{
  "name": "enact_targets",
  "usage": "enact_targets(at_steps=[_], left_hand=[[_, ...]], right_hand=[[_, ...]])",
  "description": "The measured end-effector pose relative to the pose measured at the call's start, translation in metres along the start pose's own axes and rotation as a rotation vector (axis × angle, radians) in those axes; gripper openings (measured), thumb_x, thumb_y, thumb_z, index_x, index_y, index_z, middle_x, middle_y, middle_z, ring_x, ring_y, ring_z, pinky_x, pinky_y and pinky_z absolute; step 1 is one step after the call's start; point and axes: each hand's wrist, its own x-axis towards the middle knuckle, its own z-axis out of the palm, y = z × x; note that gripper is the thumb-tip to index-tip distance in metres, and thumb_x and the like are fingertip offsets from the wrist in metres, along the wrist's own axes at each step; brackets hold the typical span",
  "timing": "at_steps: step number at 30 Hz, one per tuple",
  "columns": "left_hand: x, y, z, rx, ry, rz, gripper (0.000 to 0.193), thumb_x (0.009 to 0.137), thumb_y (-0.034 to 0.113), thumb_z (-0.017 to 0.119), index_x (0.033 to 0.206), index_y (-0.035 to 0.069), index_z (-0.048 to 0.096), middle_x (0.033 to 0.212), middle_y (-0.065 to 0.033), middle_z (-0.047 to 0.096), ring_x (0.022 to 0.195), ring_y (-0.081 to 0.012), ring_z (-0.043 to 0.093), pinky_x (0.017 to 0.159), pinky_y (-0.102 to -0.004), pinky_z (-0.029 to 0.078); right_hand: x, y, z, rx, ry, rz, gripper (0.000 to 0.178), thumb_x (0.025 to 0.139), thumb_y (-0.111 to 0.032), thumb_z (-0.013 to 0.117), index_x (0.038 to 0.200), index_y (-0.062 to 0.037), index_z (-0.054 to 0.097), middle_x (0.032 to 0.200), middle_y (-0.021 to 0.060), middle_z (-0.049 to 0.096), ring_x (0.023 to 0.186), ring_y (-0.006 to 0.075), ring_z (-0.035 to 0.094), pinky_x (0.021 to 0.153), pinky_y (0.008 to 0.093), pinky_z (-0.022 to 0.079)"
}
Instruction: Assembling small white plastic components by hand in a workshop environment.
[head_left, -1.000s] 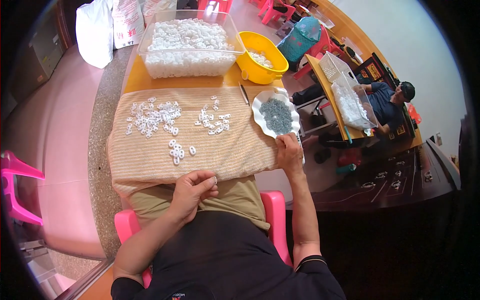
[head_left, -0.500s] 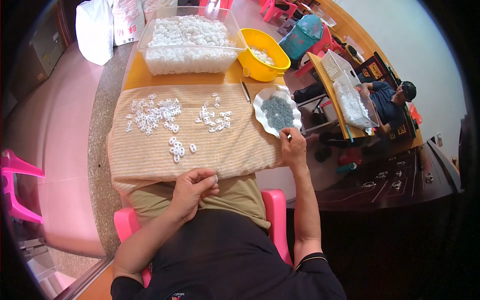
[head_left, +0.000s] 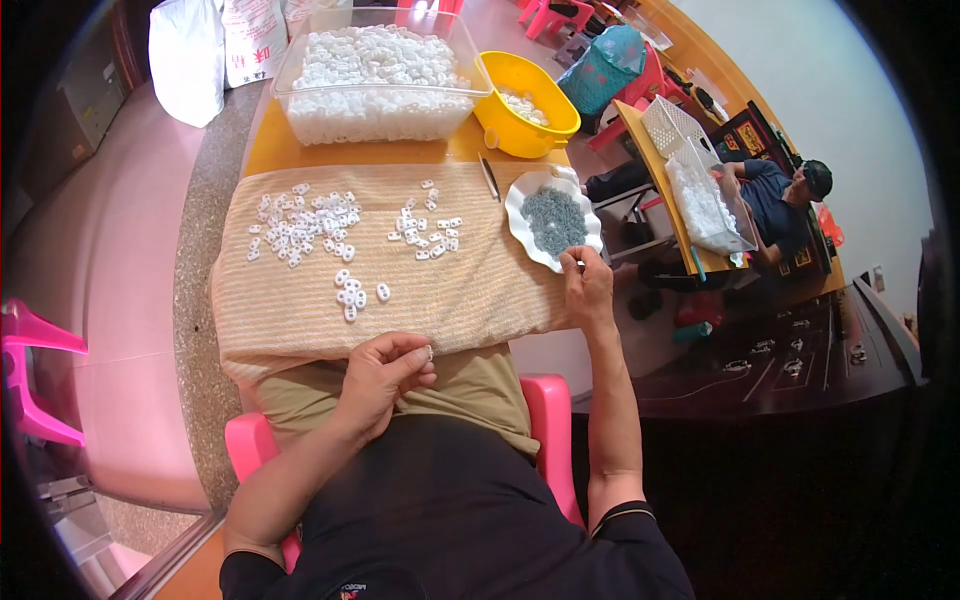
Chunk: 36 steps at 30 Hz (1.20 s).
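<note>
My left hand (head_left: pixel 385 378) is above my lap by the cloth's front edge, thumb and forefinger pinching a small white plastic piece (head_left: pixel 430 353), mostly hidden. My right hand (head_left: pixel 588 284) is closed in a pinch at the near rim of a white scalloped dish (head_left: pixel 515 222). Small grey parts (head_left: pixel 556 220) fill that dish; whether one is between my right fingertips is too small to tell. On the striped cloth (head_left: pixel 470 300) lie white two-holed plastic pieces: a large spread (head_left: pixel 300 225) at left, a looser group (head_left: pixel 428 240) in the middle, and a few rounded ones (head_left: pixel 350 297) nearer me.
A clear bin (head_left: pixel 380 125) heaped with white pieces and a yellow tub (head_left: pixel 530 140) stand at the table's back. Dark tweezers (head_left: pixel 489 179) lie left of the dish. Another person (head_left: pixel 775 190) sits at a table on the right. Pink chair arms (head_left: pixel 549 410) flank me.
My right hand has shifted very slightly down and right at the dish's near rim. My left hand keeps its pinch, and the view has tilted a little.
</note>
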Motion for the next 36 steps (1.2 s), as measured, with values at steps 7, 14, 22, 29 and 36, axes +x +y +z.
enact_targets(at_steps=[7, 14, 22, 29, 36], left_hand=[[-0.001, 0.001, 0.0, 0.001, 0.001, -0.005, 0.015, 0.087, 0.006, 0.064, 0.101, 0.001, 0.062, 0.083, -0.005, 0.064, 0.072, -0.0136, 0.064, 0.068, -0.0272, 0.056], [-0.001, 0.001, 0.0, 0.007, 0.013, -0.018, 0.016, 0.087, 0.006, 0.064, 0.101, 0.001, 0.061, 0.085, -0.0053, 0.064, 0.074, -0.0133, 0.064, 0.07, -0.0275, 0.056], [-0.005, 0.004, 0.005, -0.095, -0.11, -0.046, 0.016, 0.088, 0.007, 0.063, 0.103, 0.001, 0.061, 0.089, -0.0053, 0.064, 0.079, -0.0127, 0.064, 0.073, -0.0271, 0.056], [-0.007, 0.008, 0.003, -0.169, -0.145, -0.053, 0.013, 0.089, 0.008, 0.063, 0.101, 0.002, 0.06, 0.091, -0.0056, 0.064, 0.078, -0.013, 0.064, 0.071, -0.0258, 0.056], [-0.008, 0.007, 0.003, -0.163, -0.142, -0.059, 0.013, 0.089, 0.008, 0.063, 0.1, 0.002, 0.06, 0.088, -0.0058, 0.065, 0.075, -0.0128, 0.064, 0.069, -0.0244, 0.056]], right_hand=[[0.002, -0.002, -0.001, -0.024, 0.005, 0.008, 0.019, 0.091, -0.019, 0.059, 0.089, -0.0003, 0.06, 0.072, 0.0174, 0.061, 0.061, 0.0267, 0.059, 0.058, 0.0357, 0.046], [-0.01, -0.019, 0.004, 0.224, -0.054, 0.113, 0.017, 0.092, -0.016, 0.059, 0.088, -0.0004, 0.06, 0.066, 0.0022, 0.055, 0.059, 0.0092, 0.049, 0.053, 0.0254, 0.04], [-0.07, -0.113, 0.031, 0.551, -0.496, -0.054, 0.006, 0.089, -0.004, 0.06, 0.084, -0.001, 0.057, 0.075, 0.0029, 0.054, 0.064, 0.0089, 0.048, 0.055, 0.0228, 0.038], [-0.075, -0.124, 0.041, 0.581, -0.544, -0.25, 0.008, 0.086, -0.004, 0.063, 0.082, -0.0003, 0.057, 0.077, 0.007, 0.056, 0.065, 0.0143, 0.051, 0.057, 0.026, 0.04], [-0.077, -0.125, 0.04, 0.597, -0.568, -0.254, 0.008, 0.087, -0.005, 0.063, 0.084, 0.0001, 0.058, 0.078, 0.0079, 0.057, 0.065, 0.0144, 0.052, 0.056, 0.0261, 0.041]])
